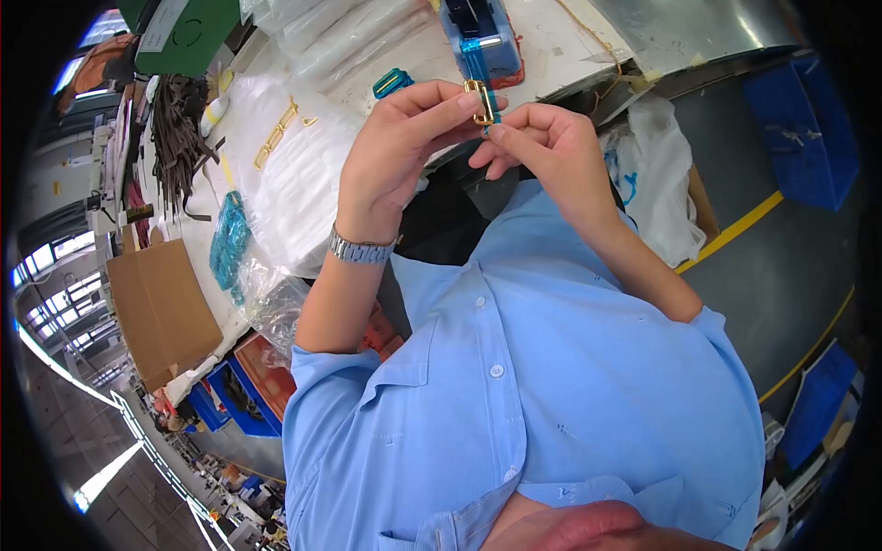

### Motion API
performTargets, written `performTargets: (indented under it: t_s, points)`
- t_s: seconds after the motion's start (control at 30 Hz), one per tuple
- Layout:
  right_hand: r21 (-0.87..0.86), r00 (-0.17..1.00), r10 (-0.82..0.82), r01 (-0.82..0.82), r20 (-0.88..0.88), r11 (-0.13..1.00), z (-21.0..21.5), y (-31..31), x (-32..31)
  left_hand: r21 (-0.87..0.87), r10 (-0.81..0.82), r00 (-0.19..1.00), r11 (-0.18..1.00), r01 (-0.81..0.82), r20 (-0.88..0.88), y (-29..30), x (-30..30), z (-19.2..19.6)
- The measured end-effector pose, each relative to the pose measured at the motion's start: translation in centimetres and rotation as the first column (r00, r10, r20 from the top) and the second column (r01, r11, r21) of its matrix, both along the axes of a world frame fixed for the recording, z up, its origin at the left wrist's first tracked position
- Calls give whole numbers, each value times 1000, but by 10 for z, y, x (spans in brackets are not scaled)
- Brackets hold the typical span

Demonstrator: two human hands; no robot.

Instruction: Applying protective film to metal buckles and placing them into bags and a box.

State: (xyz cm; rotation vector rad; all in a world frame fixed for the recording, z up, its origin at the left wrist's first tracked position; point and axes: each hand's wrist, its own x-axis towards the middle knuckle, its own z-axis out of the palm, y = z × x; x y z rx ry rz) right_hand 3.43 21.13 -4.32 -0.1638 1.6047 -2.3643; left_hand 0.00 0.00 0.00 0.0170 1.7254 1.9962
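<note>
A gold-coloured metal buckle [479, 103] is gleaming with a polished finish, and a glossy, translucent teal tape [473, 62] is shining by the blue plastic dispenser [503, 46]. On the left, a crinkled teal bundle [230, 243] is glinting like plastic film, and white plastic wrapping [317, 142] is looking thin and wrinkled. A cardboard sheet [165, 308] is showing a matt brown face. A metal watch band [361, 248] is glinting; the shirt [469, 367] is looking like matt cloth. Far right, a smooth metal surface [721, 26] is reflecting light.
</note>
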Motion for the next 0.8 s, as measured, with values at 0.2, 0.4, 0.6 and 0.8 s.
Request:
performTargets:
  t_s: [0.2, 0.4, 0.6, 0.8]
  points:
    - [41, 1000, -13, 13, 19, 999, 0, 1, 2, 25, -1, 994, 1000, -1, 109, 0, -3, -8]
    - [75, 972, 233, -234, 16, 969, 8, 19, 0, 23, -8, 980, 1000, 4, 198, -8, -12, -6]
    - [283, 969, 88, -19, -231, 959, -5, 20, -16, 22, -71, 965, 997, 67, 254, -14, -20, 1]
    - [157, 960, 74, -32, -269, 987, -13, 7, -35, -42, -71, 950, 995, 87, 304, -4, -26, 13]
